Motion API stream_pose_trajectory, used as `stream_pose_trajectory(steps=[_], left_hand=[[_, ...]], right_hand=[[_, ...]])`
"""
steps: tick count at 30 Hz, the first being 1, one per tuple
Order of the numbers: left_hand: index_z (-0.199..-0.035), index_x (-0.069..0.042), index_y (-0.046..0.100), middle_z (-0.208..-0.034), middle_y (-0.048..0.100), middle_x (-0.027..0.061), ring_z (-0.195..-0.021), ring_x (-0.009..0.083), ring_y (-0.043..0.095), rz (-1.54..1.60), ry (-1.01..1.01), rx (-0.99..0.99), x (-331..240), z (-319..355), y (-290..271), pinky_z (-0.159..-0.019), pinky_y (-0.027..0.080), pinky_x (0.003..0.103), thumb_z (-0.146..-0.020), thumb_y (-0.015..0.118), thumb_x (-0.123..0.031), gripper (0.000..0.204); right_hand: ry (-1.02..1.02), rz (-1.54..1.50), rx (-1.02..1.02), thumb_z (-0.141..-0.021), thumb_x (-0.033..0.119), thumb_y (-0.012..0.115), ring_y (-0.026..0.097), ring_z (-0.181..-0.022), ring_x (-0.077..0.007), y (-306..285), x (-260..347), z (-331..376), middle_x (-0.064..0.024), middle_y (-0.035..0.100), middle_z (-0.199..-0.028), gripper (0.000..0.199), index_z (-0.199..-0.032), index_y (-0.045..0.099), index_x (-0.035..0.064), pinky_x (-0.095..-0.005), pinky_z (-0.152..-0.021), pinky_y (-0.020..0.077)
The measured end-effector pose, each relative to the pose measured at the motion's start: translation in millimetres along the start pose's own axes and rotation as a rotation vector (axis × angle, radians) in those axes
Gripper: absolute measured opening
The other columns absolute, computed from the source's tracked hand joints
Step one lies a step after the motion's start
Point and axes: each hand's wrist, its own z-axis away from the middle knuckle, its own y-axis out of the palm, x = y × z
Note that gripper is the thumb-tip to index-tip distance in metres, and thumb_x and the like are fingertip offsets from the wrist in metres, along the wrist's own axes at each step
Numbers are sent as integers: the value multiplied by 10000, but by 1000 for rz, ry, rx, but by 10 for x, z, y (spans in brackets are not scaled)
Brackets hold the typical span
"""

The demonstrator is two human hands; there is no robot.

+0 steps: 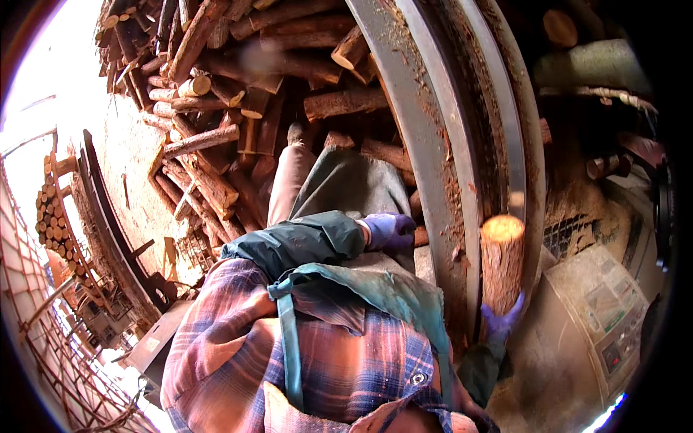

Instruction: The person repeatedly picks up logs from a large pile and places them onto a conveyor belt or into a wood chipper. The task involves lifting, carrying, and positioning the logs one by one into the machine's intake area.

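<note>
A short log [501, 267] with reddish bark and a pale orange cut end lies on the metal track of the machine. My right hand [503, 317], in a purple glove, grips this log at its near end, thumb and fingers spread to either side of it. My left hand [390, 231], also gloved in purple, is in front of my lap beside the track's left edge. Its fingers look curled in, and nothing shows in them. Green sleeve covers [303, 242] are on both forearms.
The curved metal track [426, 94], strewn with sawdust and bark bits, runs ahead on my right. A heap of cut logs [274, 65] fills the far left and middle. A control panel [613, 339] stands at the right, and stacked round wood [58, 224] at the far left.
</note>
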Motion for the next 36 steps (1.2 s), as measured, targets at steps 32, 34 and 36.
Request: stream_pose_trajectory(steps=[32, 34, 36], left_hand=[[-1129, -21, 655, -1116, 684, 173, -1021, 320, 651, 283, 21, -98, 5855, -2833, -4306, -894, 498, 415, -787, 675, -571, 648], [-1154, 12, 619, -1089, 680, 206, -1015, 340, 653, 384, 28, -99, 5746, -2729, -3922, -872, 511, 427, -762, 666, -614, 740], [-1187, 40, 574, -1050, 675, 247, -1011, 364, 654, 344, 32, -229, 5341, -2282, -3567, -840, 528, 444, -728, 658, -665, 846]], right_hand=[[1066, -1662, 213, -900, 680, 454, 239, -1429, -321, 8036, 3431, -4023, -82, 264, -1566, 802, -1515, 259, 204, -531, -1155, 206], [969, -1653, 120, -905, 685, 439, 292, -1402, -304, 8054, 3257, -3983, -67, 306, -1549, 788, -1490, 330, 170, -488, -1158, 229], [831, -1677, 79, -909, 691, 425, 346, -1375, -288, 7898, 3383, -3979, -53, 348, -1533, 787, -1466, 400, 136, -444, -1161, 252]])
